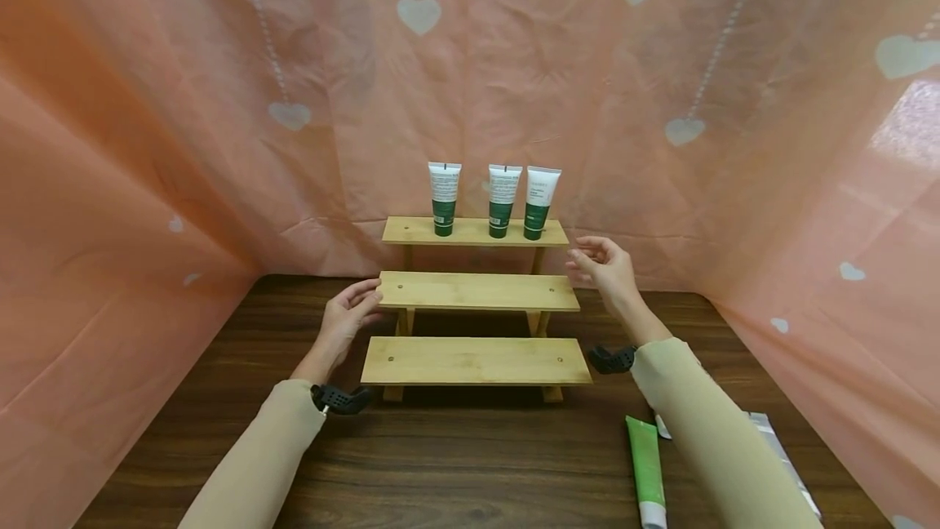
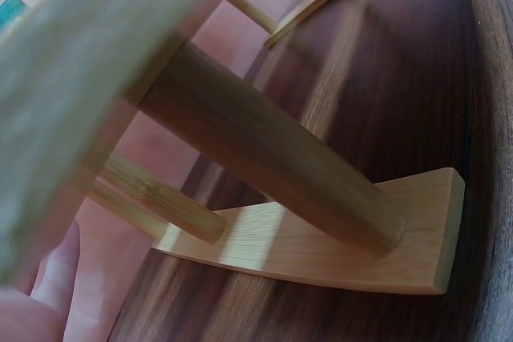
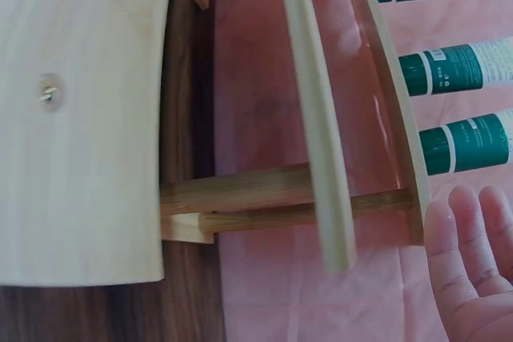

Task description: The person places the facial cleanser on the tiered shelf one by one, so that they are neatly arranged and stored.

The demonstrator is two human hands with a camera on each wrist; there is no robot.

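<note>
A three-tier wooden stand [image 1: 477, 362] faces me on the table. On its top shelf [image 1: 470, 230] three green-and-white tubes stand on their caps: a left tube [image 1: 444, 198], a middle tube [image 1: 502, 201] and a right tube [image 1: 539, 202]. My left hand [image 1: 343, 321] is at the left end of the middle shelf [image 1: 477, 291], fingertips right at its edge. Beside the right ends of the top and middle shelves is my right hand [image 1: 604, 268], holding nothing. Its fingers [image 3: 473, 238] extend close to the top shelf's end in the right wrist view.
A light green tube [image 1: 646, 464] with a white cap lies on the dark wooden table [image 1: 441, 464] at the front right. Partly hidden behind my right sleeve is a silvery flat item [image 1: 778, 447]. Pink cloth [image 1: 352, 145] with white hearts hangs at the back and sides.
</note>
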